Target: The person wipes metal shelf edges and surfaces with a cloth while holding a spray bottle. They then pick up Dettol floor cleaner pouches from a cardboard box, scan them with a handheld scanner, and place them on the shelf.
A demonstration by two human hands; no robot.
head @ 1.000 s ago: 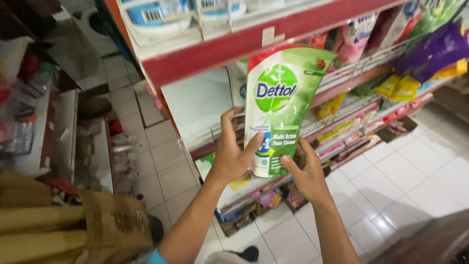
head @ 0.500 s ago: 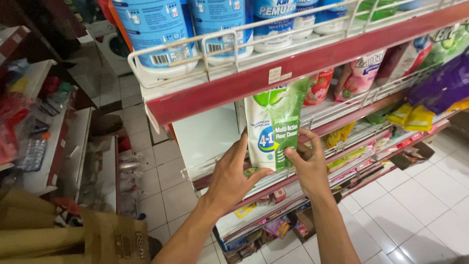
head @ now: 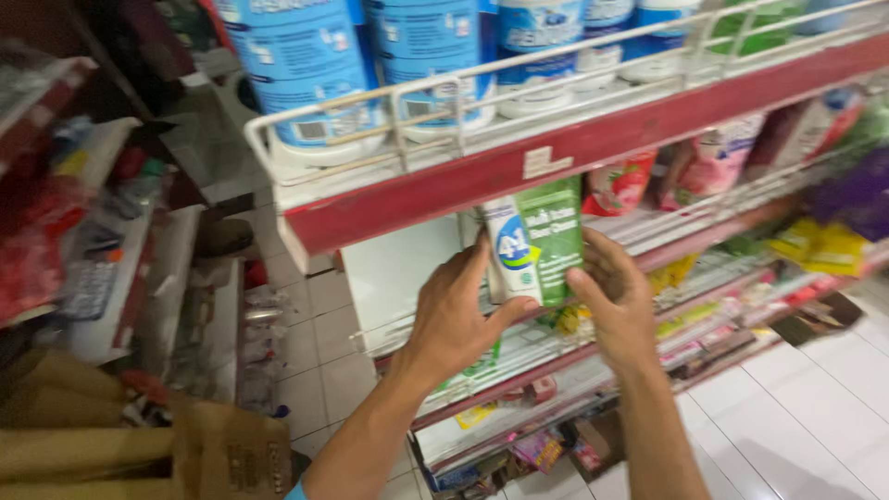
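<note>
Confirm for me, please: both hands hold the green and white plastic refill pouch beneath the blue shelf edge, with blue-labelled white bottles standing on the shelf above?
Not quite: the shelf edge is red, not blue, as the head view shows. The rest stands: the left hand and right hand hold the green and white plastic refill pouch beneath it, with blue-labelled white bottles on the shelf above.

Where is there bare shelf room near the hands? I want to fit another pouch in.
Bare white shelf lies left of the green pouch, beside the left hand. Right of the right hand, pink packets crowd it; blue bottles fill the tier above.
</note>
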